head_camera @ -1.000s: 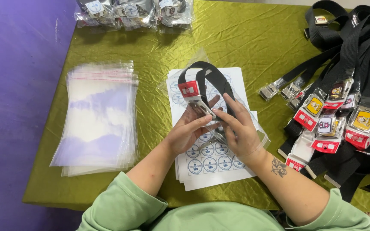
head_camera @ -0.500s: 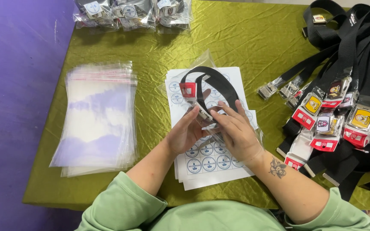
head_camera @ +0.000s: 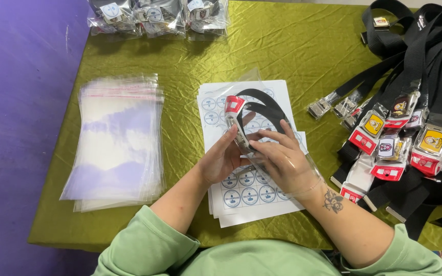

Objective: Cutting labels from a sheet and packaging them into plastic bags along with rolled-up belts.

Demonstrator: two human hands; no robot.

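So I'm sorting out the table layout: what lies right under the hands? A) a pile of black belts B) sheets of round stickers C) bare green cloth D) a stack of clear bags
B: the left hand and right hand, holding a coiled black belt, are above white sticker sheets; the clear bags lie to the left and the belt pile to the right.

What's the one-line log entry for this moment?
left hand: holds belt | right hand: on belt, in clear bag | under: sticker sheets | left: bag stack | right: belt pile
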